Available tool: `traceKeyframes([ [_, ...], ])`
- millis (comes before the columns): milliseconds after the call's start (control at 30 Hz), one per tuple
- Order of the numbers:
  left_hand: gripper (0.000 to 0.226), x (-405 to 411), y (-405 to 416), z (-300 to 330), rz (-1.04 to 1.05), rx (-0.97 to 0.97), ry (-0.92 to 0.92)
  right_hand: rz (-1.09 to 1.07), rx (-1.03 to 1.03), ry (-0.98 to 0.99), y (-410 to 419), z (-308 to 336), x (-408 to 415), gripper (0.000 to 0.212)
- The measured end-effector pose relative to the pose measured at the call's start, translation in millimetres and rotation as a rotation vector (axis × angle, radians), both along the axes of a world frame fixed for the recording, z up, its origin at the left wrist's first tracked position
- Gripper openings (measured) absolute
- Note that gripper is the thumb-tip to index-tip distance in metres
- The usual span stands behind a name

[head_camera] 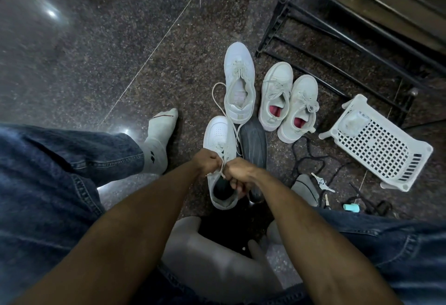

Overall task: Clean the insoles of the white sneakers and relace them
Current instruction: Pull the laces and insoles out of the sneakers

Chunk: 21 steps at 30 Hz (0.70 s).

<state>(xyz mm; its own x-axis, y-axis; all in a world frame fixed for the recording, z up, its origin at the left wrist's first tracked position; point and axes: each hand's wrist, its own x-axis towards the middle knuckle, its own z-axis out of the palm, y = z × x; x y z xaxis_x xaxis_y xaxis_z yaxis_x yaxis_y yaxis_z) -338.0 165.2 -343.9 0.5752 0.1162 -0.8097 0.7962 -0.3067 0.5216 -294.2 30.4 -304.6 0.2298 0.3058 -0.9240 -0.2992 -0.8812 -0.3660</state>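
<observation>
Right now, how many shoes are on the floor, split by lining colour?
White sneakers, pale or dark inside: 2 (near one, far one)
White sneakers, pink inside: 2 (left, right)
Total: 4

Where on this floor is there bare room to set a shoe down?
Bare floor spreads left of the far white sneaker, beyond the socked foot. It is crowded to the right: the pink-lined pair, the white basket, the black rack and cords sit close together.

shoe rack (357, 27) cut off top right, small floor clutter (323, 183) unidentifiable
</observation>
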Motion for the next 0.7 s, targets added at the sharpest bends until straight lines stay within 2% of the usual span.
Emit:
traceKeyframes([
  [100,0.042,4.7,1.5,2.1,-0.141,0.039,-0.045,0.07,0.01,0.139,-7.1,15.3,8.1,0.011],
  [167,0.037,5.3,-0.2,7.5,-0.298,0.07,-0.021,0.036,0.069,0.157,-10.3,28.1,21.1,0.008],
  [267,0.011,9.6,1.6,18.3,-0.401,0.071,0.04,-0.174,0.247,0.096,-18.0,51.4,53.9,0.003],
  [367,0.014,21.0,9.5,28.6,-0.373,0.043,0.068,-0.435,0.421,0.022,-32.8,80.5,87.1,0.015],
  [400,0.014,25.6,12.3,35.0,-0.287,0.018,0.063,-0.5,0.459,-0.004,-37.1,88.3,95.0,0.02],
  [467,0.028,36.9,18.2,47.7,0.054,-0.046,0.046,-0.616,0.49,-0.073,-41.8,94.3,104.6,0.025],
  [533,0.029,49.6,23.1,58.1,0.381,-0.102,-0.063,-0.642,0.417,-0.214,-41.1,87.0,105.7,0.01],
  [600,0.026,62.1,26.3,67.7,0.638,-0.162,-0.213,-0.509,0.256,-0.337,-38.7,66.1,94.8,0.008],
  [700,0.022,75.2,26.7,77.9,0.755,-0.169,-0.371,-0.236,0.06,-0.358,-35.0,23.5,60.4,0.023],
])
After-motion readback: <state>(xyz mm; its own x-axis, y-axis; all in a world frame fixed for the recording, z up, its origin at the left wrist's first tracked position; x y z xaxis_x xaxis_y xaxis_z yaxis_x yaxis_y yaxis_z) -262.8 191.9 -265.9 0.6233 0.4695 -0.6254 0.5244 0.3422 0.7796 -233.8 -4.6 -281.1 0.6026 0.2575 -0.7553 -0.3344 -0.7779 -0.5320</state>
